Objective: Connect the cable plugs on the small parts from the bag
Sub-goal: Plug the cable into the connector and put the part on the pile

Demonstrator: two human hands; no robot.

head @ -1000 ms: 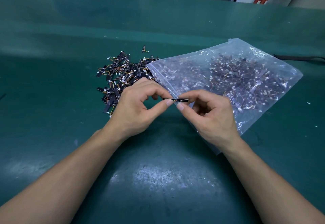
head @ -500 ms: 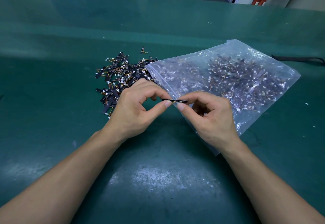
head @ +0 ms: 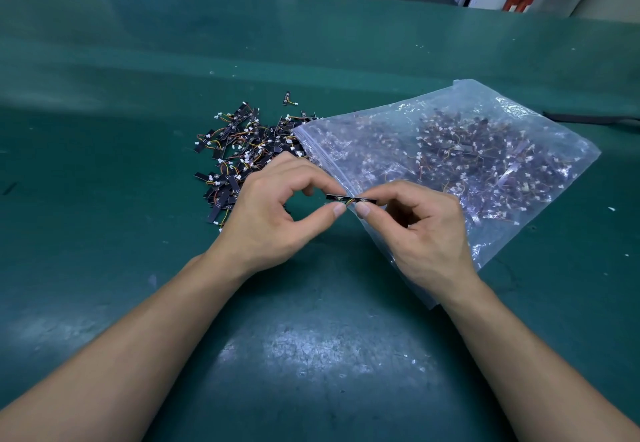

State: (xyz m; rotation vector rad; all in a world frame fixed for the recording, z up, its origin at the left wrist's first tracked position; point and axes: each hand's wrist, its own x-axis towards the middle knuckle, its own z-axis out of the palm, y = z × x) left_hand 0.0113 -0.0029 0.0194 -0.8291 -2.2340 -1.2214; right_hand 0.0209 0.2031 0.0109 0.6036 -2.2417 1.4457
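A thin, flat black strip [head: 349, 198] with short orange and yellow wires at its middle is held level above the near edge of the bag [head: 450, 150]. The left hand [head: 273, 213] pinches its left end between thumb and forefinger, and the right hand [head: 426, 230] pinches its right end the same way. The 2 thumb tips lie just apart under the wires.

The bag is clear, crinkled plastic with a zip strip along its open left side. It lies flat on the matte green mat [head: 311, 355], filled with more dark strips and white plugs. Just left of its mouth lies a loose pile [head: 242, 154] of the same strips, tangled with thin wires and tiny white plugs. The mat is scuffed and shiny near the person.

Compared with 0.5 s ago, both hands keep the same pinch on the strip at the same spot, and the bag and pile lie unmoved.
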